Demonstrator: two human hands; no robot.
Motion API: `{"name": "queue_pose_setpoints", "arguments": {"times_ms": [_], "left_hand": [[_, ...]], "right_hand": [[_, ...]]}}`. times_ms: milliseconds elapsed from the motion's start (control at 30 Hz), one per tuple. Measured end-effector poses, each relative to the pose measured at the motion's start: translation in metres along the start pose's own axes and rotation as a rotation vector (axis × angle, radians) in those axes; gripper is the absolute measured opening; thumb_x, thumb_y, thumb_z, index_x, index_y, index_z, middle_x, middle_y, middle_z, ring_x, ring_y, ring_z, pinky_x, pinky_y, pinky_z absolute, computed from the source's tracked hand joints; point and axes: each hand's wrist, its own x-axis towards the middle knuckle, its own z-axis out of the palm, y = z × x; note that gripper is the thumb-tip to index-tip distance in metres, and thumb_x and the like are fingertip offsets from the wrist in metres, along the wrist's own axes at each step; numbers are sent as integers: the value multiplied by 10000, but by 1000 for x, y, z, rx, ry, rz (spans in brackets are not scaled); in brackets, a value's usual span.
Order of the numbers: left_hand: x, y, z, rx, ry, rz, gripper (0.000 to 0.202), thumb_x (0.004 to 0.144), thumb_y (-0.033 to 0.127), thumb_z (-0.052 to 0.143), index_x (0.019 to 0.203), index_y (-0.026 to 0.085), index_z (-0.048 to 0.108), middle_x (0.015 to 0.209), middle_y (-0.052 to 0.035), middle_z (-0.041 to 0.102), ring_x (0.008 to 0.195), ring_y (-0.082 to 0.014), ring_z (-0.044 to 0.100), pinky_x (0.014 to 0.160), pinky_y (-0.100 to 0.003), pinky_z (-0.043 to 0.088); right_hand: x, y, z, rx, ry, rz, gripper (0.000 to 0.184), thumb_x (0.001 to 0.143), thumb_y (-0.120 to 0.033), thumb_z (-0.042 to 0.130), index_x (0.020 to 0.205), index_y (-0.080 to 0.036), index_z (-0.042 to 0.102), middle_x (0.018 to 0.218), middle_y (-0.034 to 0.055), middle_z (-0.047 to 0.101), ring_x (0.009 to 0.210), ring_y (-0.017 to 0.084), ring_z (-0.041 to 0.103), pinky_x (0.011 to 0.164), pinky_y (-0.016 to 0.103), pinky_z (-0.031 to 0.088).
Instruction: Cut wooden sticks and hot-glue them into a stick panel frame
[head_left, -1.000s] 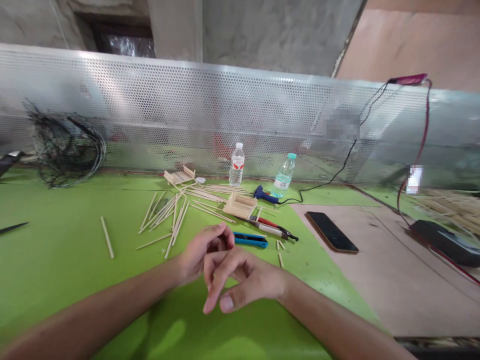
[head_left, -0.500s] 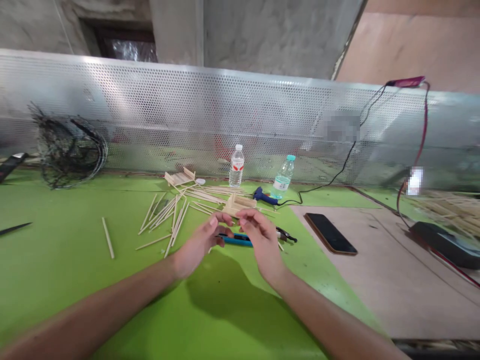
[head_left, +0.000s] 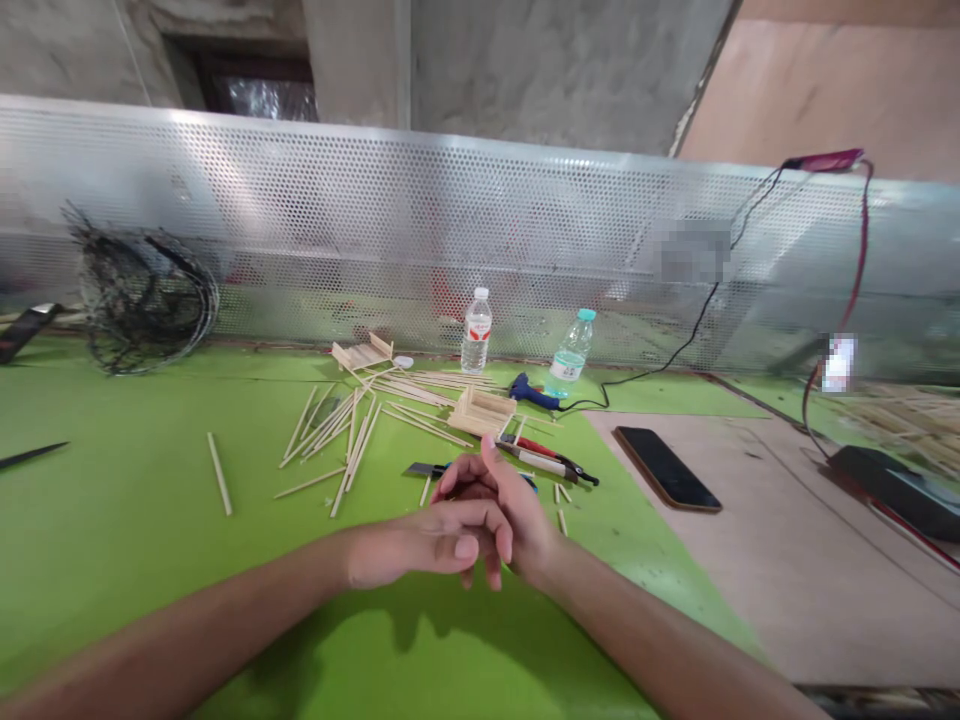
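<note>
**HAZARD NOTE: EXPOSED BLADE AT THE FINGERTIPS**

From my station, I read the left hand as slack. It lies across the back of the right hand, fingers loosely curled, grasping nothing. The right hand reaches forward over the blue utility knife, which lies on the green surface under and just beyond its fingers. I cannot tell whether that hand grips the knife body or only covers it. What looks like the grey blade end projects to the left of the right hand, just ahead of the left knuckles.

Risks, as I judge them:

1. Cut. The left hand sits near the projecting end, so a forward slip could put skin on the edge.
2. Loss of control. One hand rests on the other, so moving either could drag the knife.
3. Collateral. The red-handled cutters lie just right of the right hand and the loose sticks lie ahead-left. A sweep could scatter them or strike the small stick frame straight ahead.
</note>
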Motion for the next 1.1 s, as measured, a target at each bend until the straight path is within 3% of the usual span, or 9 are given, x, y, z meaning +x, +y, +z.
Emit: {"name": "queue_pose_setpoints", "arguments": {"times_ms": [233,467,567,633,767,833,967,1100], "left_hand": [[-6,17,9,23,-155,-149,608,705,643,748,1123,246,557,1080,-73,552,984,-213,543,767,-328,453],[-5,9,11,-77,-159,-145,574,698,454,819,1154,258,531,1111,-72,551,941,-184,547,747,-319,461],[-3,6,10,-115,-95,-110,509,708,419,817,1096,242,540,1060,-59,560,909,-170,544,771,-312,438],[-2,7,8,-93,8,-54,411,756,438,771,1037,216,568,1023,-59,566,911,-172,536,799,-312,417],[-1,13,5,-60,303,178,257,865,440,629,921,189,615,998,-59,548,944,-190,512,841,-323,393],[0,14,4,-77,351,257,232,874,414,604,895,185,635,979,-59,545,946,-200,508,844,-331,390],[-1,13,6,-109,225,212,269,871,423,593,892,174,693,859,-52,554,845,-193,511,840,-349,390],[-2,8,9,-101,98,98,296,815,422,640,964,186,741,853,-44,534,838,-190,479,838,-338,368]], "right_hand": [[-5,-3,3,10,17,80,710,842,-810,427,638,-155,608,622,37,624,566,122,582,544,225,438],[0,-4,6,-30,8,133,591,834,-739,546,639,-181,538,585,-1,578,550,112,526,520,214,396],[2,-2,4,9,12,108,545,844,-685,586,646,-179,552,627,-4,572,594,112,536,577,224,435],[2,-2,2,19,6,61,511,866,-667,567,726,-177,613,698,12,609,634,124,558,602,239,449],[2,2,1,4,6,-14,482,872,-669,546,906,-200,655,738,11,624,634,137,530,535,244,391],[3,5,2,-11,39,-22,499,866,-680,549,869,-190,648,730,7,619,663,131,521,571,240,395],[2,8,6,-54,80,-14,556,864,-709,528,809,-171,655,720,21,622,680,144,546,634,273,446],[0,6,8,-107,151,-35,572,858,-693,553,660,-159,606,618,7,552,567,109,507,535,247,425]]}}
